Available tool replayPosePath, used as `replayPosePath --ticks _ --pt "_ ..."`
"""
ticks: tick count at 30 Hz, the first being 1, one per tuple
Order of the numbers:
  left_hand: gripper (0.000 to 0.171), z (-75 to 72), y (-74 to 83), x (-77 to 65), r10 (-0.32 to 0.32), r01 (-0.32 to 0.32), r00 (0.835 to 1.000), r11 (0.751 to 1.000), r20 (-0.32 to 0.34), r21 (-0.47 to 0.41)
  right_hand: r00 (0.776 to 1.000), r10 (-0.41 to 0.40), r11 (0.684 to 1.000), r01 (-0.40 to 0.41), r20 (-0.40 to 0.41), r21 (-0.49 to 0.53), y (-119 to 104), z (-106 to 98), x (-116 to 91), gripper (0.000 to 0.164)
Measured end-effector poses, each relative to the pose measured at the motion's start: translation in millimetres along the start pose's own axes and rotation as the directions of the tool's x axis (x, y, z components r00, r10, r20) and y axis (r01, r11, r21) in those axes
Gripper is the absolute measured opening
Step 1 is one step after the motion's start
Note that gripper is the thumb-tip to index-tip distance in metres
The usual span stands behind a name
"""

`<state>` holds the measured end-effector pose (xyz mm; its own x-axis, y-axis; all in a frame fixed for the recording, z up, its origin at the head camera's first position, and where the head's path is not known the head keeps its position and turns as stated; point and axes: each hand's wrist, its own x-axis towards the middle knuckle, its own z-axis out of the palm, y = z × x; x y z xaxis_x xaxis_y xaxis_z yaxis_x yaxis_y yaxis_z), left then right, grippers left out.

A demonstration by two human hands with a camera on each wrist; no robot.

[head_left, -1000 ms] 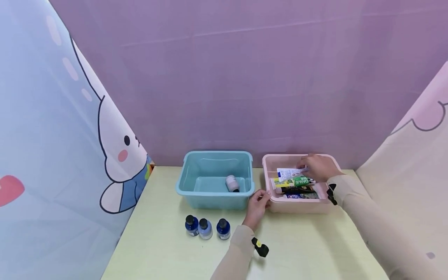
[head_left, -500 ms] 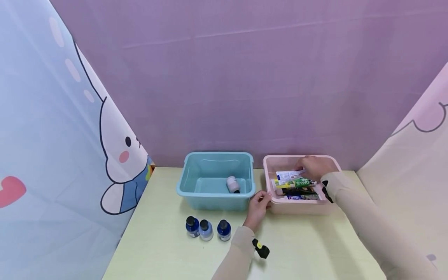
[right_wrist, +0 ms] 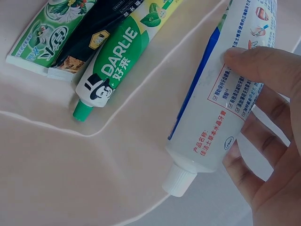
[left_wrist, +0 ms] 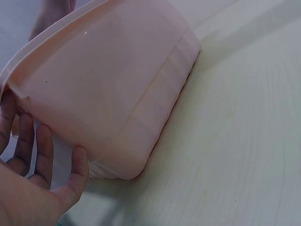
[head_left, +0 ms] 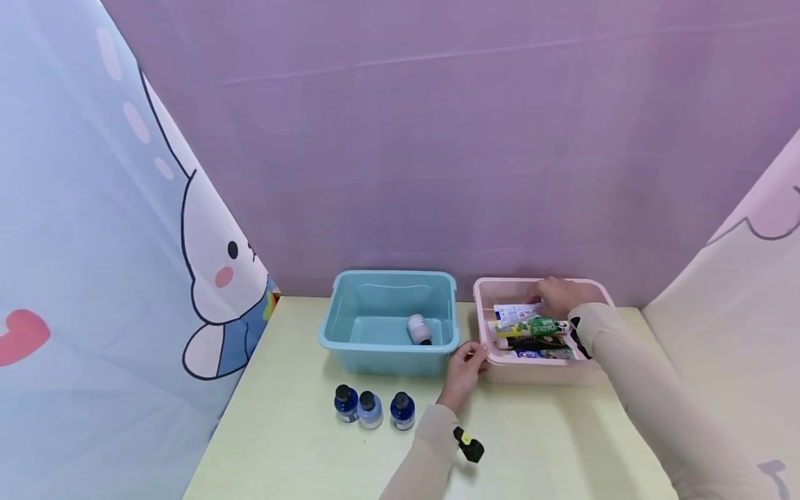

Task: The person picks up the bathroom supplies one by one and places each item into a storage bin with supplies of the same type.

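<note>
In the right wrist view, my right hand (right_wrist: 273, 117) pinches a white toothpaste tube (right_wrist: 211, 117), its white cap pointing down. This hand is inside the pink bin (head_left: 531, 374), toward its back. Below the held tube lie a green and yellow Darlie toothpaste tube (head_left: 541, 327), a black tube (head_left: 531, 343) and a blue and green tube (head_left: 544, 354). My left hand (head_left: 461, 378) holds the pink bin's front left corner, fingertips tucked at the rim in the left wrist view.
Left of the pink bin stands a teal bin (head_left: 387, 357) with a small white, black-capped bottle (head_left: 418, 328) lying inside. In front of it on the table (head_left: 281, 444) are two dark blue bottles (head_left: 403, 411) and a lighter blue bottle (head_left: 370, 411). A purple curtain (head_left: 406, 139) hangs behind.
My right hand has lowered the white tube slightly into the pink bin, onto the other tubes in the head view. My left hand stays at the bin's corner. The head view shifts slightly.
</note>
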<state>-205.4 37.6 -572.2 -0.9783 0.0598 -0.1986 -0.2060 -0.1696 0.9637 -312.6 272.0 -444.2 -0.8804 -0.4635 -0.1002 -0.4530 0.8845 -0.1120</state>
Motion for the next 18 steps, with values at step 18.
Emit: replayPosePath --ticks 18 --pt "0.023 4.8 -3.2 -2.6 -0.001 0.002 1.000 1.000 0.021 -0.019 0.996 -0.086 0.989 0.088 -0.018 0.118 6.3 9.4 6.6 0.037"
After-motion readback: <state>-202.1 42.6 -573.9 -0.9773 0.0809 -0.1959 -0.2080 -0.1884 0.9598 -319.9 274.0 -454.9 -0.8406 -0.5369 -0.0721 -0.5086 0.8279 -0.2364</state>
